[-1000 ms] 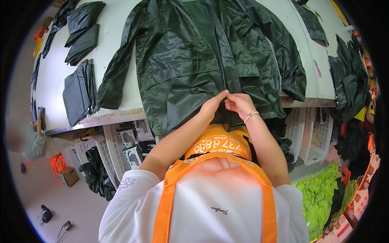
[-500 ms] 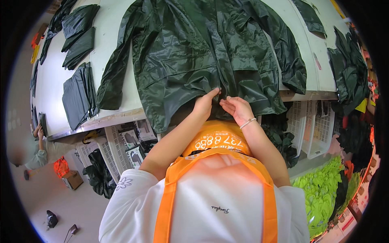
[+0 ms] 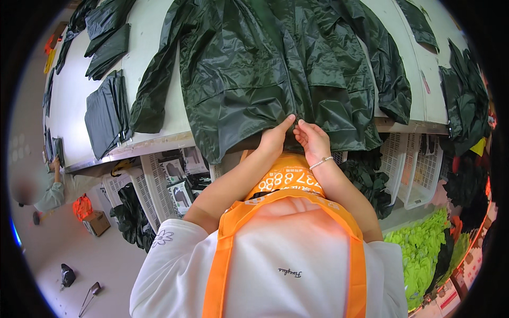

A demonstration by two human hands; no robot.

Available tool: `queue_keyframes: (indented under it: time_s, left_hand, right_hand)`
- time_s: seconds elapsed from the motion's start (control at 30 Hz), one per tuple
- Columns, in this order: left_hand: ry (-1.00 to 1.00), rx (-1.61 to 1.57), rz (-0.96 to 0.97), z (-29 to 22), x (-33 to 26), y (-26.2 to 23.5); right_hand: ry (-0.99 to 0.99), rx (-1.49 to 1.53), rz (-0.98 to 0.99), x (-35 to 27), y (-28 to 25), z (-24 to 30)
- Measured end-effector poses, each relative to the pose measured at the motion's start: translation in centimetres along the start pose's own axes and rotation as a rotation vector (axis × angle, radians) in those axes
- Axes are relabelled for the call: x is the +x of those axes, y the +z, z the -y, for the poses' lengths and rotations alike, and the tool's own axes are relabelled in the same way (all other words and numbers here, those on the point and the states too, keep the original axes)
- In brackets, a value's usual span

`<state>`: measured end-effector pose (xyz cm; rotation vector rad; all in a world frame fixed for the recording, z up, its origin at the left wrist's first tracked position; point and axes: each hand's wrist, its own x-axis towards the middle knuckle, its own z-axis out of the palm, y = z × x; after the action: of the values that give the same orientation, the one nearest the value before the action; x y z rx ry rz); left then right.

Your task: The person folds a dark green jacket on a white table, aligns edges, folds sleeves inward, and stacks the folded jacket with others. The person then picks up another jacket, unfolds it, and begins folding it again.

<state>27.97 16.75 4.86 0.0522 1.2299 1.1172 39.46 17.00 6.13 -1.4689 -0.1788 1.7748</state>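
A dark green rain jacket [image 3: 233,79] lies spread front up on the white table [image 3: 154,87], its sleeves out to both sides and its hem hanging over the near edge. Down its front runs a zipper [image 3: 292,93]. At the zipper's lower end, my left hand [image 3: 274,138] pinches the front edge between thumb and fingers. Close beside it on the right, my right hand [image 3: 315,141] is closed on the other front edge, fingers curled. The small parts between my fingertips are too hidden to make out.
Folded dark green garments [image 3: 108,114] lie left on the table; more dark garments [image 3: 464,100] hang at the right. Below the edge stand white plastic crates [image 3: 419,175]. A lime-green pile [image 3: 419,254] is low right. Another person [image 3: 50,193] stands at the far left, near a cardboard box [image 3: 96,223].
My right fingers, looser before, have closed in beside my left hand. The jacket's two front edges have come nearer each other at the hem, and the zipper line shows more plainly.
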Motion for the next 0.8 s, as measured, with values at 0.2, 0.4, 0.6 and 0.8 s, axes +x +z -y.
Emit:
queue_keyframes:
  time_s: [0.2, 0.4, 0.6, 0.8]
  left_hand:
    - [-0.067, 0.392, -0.069, 0.3, 0.5, -0.8]
    - [-0.217, 0.622, -0.097, -1.0, -0.6, -0.6]
    - [-0.129, 0.631, 0.163, 0.7, 1.6, -3.7]
    - [-0.545, 0.278, 0.239, 1.9, -0.3, -4.3]
  right_hand:
    - [0.005, 0.047, -0.041, -0.2, -0.1, -0.3]
    - [-0.022, -0.156, -0.034, -0.1, 0.1, 0.5]
    - [-0.691, -1.105, 0.215, 1.3, 0.0, 1.7]
    - [-1.438, -1.852, 0.672, 6.6, 4.4, 8.9]
